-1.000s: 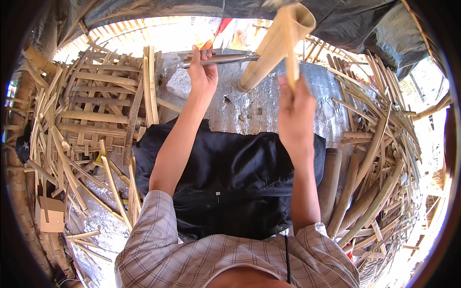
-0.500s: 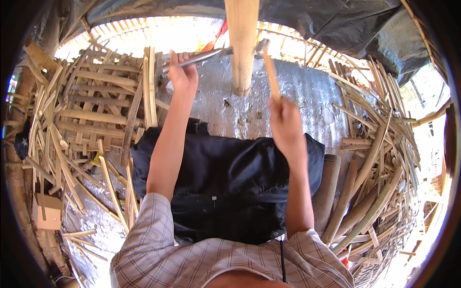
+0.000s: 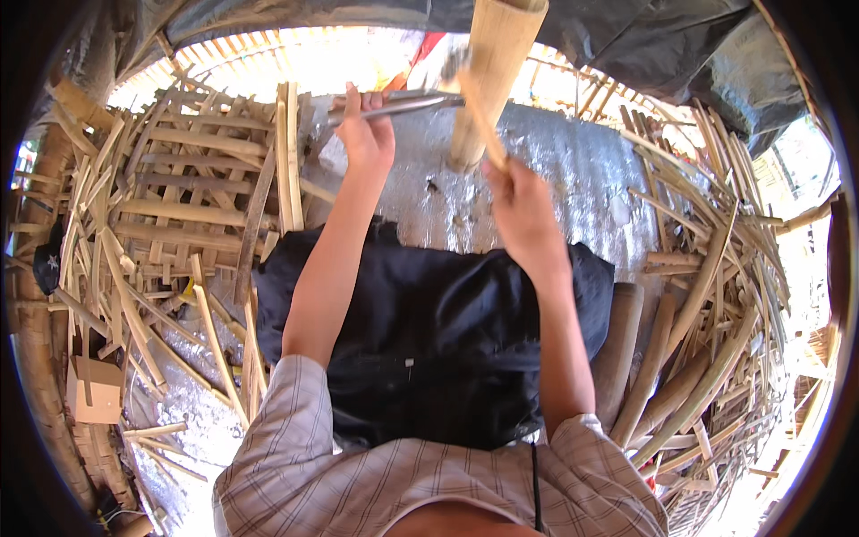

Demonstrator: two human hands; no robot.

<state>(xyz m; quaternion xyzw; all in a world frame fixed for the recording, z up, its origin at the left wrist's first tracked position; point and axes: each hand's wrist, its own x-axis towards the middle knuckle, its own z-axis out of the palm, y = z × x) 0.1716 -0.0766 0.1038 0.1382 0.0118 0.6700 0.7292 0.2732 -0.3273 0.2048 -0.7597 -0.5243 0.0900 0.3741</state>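
In the head view, the left hand (image 3: 365, 141) has its fingers round a metal tool (image 3: 404, 105) pointing at the bamboo pole (image 3: 506, 61), near the silvery sheet (image 3: 577, 161)'s far edge. The right hand (image 3: 528, 206) grips a hammer (image 3: 482, 118), its head blurred. I'd hold the tool steady and strike squarely.

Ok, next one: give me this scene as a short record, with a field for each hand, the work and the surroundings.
Left grip: closed around a silver metal tool, pointing toward the pole
Right grip: closed on the wooden handle of a hammer, its head blurred
Work: bamboo pole, tilted, top leaning right
Contact of tool and pole: cannot tell
Lap: black cloth
Left side: bamboo strips, cardboard box
Right side: more bamboo pieces
Beyond the cloth: silvery sheet
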